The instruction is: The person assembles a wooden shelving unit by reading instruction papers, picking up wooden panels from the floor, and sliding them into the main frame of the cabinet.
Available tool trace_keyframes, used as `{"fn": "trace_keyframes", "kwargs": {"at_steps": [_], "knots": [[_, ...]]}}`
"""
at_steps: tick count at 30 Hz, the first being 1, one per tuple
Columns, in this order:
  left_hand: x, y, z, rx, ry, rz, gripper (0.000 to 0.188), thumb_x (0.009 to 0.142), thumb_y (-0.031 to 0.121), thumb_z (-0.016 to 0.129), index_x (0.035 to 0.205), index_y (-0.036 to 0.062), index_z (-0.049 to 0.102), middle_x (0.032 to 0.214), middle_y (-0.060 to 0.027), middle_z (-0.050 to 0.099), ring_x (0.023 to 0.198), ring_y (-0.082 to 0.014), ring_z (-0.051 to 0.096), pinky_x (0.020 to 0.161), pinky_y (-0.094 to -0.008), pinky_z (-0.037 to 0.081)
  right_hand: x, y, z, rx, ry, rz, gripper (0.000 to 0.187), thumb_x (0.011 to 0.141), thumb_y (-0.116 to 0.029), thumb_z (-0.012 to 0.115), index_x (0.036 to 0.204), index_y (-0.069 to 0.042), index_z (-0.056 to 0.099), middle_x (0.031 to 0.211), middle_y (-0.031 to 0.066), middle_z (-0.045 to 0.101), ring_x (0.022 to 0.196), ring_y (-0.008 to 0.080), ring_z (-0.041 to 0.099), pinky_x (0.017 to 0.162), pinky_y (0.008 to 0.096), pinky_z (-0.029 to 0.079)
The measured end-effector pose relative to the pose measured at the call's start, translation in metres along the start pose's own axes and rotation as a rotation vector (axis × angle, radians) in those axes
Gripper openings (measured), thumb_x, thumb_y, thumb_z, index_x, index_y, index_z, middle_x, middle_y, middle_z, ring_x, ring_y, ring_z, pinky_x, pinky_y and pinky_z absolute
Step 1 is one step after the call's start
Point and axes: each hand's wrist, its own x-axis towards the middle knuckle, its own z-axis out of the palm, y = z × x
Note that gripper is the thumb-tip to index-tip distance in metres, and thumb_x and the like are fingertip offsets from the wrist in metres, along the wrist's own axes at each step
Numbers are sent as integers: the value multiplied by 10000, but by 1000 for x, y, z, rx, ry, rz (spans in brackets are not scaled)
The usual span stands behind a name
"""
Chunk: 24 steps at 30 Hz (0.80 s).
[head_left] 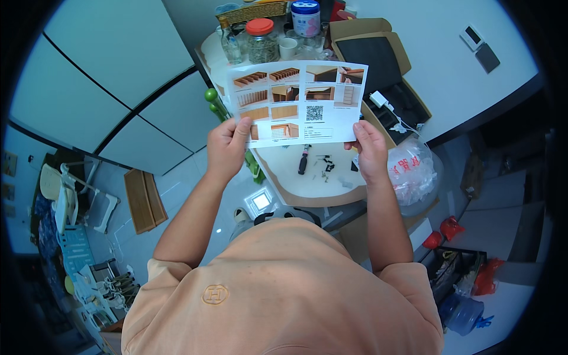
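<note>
Held up above the table is an instruction sheet [322,124], white and printed with rows of small pictures of wooden furniture parts. My left hand [228,145] pinches its lower left side, the thumb lying on the printed face. At the lower right edge, my right hand [371,148] grips the paper between thumb and fingers. Below the sheet a screwdriver [303,161] with a dark handle lies on the table [290,186]. Several small dark hardware pieces [325,165] are scattered beside it.
Behind the sheet stand a red-lidded jar [262,44], a white cup [288,48], a glass bottle [230,44] and a blue-lidded tub [306,21]. An open cardboard box [408,56] is at the right, near a clear plastic bag [413,177]. Wooden panels [145,201] lie on the left floor.
</note>
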Motion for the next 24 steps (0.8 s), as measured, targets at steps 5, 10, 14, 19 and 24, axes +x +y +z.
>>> {"fn": "trace_keyframes", "kwargs": {"at_steps": [5,10,14,19,24], "knots": [[0,1,-1,-55,1,-34,322,875,281,519,769,-10,609,584,9,537,505,-44,432,442,-209,341,-1,0,3,-7,-29,-2,213,878,-188,494,869,11,571,708,31,562,602,87,504,578,207,410],[3,0,-4,-113,-50,-55,322,876,285,515,764,-1,608,586,16,529,491,-41,422,431,-203,333,-1,-5,8,-19,-34,-11,217,879,-189,491,856,10,572,706,32,560,606,87,501,581,214,410],[5,2,-5,-116,-85,-69,325,878,288,512,756,2,603,579,19,521,485,-41,419,427,-200,331,0,-5,9,16,-18,-8,219,879,-185,496,882,19,576,744,35,579,653,81,516,610,214,420],[7,-3,-5,-154,-116,-72,332,880,294,507,758,0,599,590,14,526,489,-40,423,430,-197,332,1,-5,10,50,4,-28,227,877,-170,505,940,35,578,824,45,605,736,74,536,670,207,427],[10,-5,-5,-171,-128,-76,336,882,299,503,761,0,597,599,12,528,491,-40,424,436,-194,334,-1,-10,11,-2,-8,-1,227,878,-161,504,946,41,582,846,50,608,753,71,535,690,202,425]]}}
